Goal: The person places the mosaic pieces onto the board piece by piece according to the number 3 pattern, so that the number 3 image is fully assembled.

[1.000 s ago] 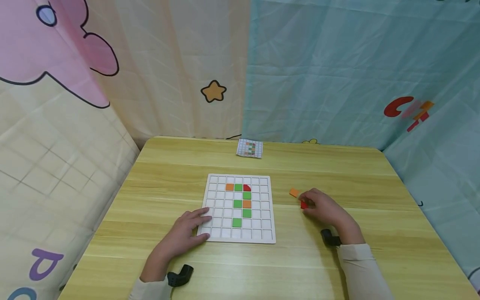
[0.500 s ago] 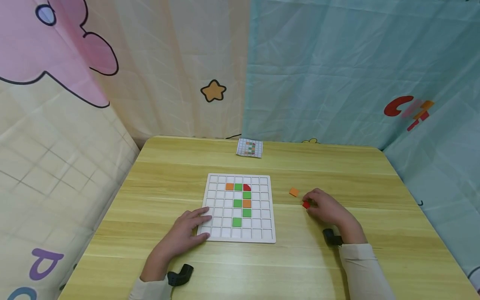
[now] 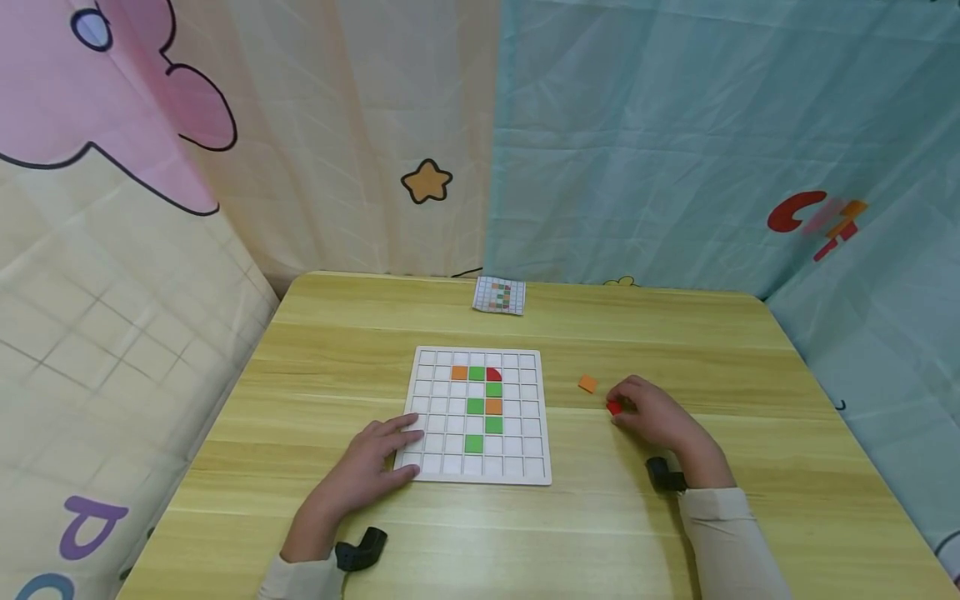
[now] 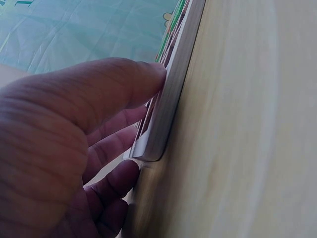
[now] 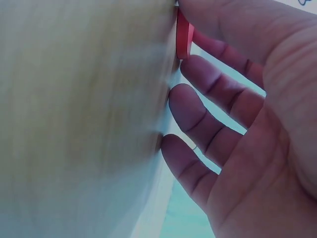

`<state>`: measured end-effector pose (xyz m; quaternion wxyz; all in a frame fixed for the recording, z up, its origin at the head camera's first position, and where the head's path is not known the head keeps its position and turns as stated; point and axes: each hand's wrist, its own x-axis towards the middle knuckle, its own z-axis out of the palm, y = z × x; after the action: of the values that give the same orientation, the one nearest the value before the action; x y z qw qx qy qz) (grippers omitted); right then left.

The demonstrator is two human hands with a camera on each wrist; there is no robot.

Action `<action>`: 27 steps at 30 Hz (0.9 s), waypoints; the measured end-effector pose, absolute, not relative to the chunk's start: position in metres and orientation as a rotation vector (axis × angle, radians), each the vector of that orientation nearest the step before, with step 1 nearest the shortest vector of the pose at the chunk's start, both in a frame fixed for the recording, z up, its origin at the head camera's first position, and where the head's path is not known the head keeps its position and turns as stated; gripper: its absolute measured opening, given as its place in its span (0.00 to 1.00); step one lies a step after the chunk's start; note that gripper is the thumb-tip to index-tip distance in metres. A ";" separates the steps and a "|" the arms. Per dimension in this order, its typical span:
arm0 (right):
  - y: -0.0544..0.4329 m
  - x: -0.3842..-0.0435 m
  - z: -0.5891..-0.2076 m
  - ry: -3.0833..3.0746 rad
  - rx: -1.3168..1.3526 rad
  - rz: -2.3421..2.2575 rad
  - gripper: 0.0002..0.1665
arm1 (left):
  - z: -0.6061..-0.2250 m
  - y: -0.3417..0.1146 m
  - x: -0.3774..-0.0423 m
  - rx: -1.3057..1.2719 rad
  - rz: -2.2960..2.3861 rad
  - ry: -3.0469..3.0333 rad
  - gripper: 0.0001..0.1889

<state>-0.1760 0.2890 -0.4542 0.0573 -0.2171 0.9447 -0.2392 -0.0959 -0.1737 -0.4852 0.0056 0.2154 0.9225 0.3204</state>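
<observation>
A white grid board (image 3: 525, 475) lies on the table, with several orange and green square tiles and a red rounded tile (image 3: 493, 375) in its cells. My left hand (image 3: 367, 467) rests on the board's left edge, fingers spread. In the left wrist view its thumb (image 4: 119, 84) touches the board's rim (image 4: 168, 94). To the right of the board my right hand (image 3: 652, 417) holds a small red tile (image 3: 614, 407) at the tabletop between thumb and index finger. The right wrist view has the red tile (image 5: 184, 34) at the thumb tip, with the other fingertips at the table surface.
A loose orange tile (image 3: 587, 384) lies between the board and my right hand. Near the table's back edge is a small paper card (image 3: 499, 297) printed with a coloured grid pattern. Printed curtains (image 3: 637, 150) hang behind the wooden table (image 3: 337, 333).
My right hand has shifted slightly right with the red tile, away from the orange tile, which now shows whole. The left hand and board have stayed put.
</observation>
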 end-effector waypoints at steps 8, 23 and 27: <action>0.288 -0.176 -0.457 2.899 -0.651 -0.703 0.07 | -0.485 -0.174 -0.096 0.670 1.021 2.883 0.25; 0.277 -0.174 -0.452 2.935 -0.645 -0.711 0.09 | -0.483 -0.174 -0.096 0.633 0.993 2.856 0.26; 0.273 -0.175 -0.452 2.949 -0.662 -0.720 0.09 | -0.483 -0.173 -0.096 0.635 1.002 2.849 0.26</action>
<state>-0.1752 0.2731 -0.4515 0.0174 -0.2132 0.9489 -0.2318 -0.0959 -0.1734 -0.4830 0.0277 0.2055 0.9228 0.3247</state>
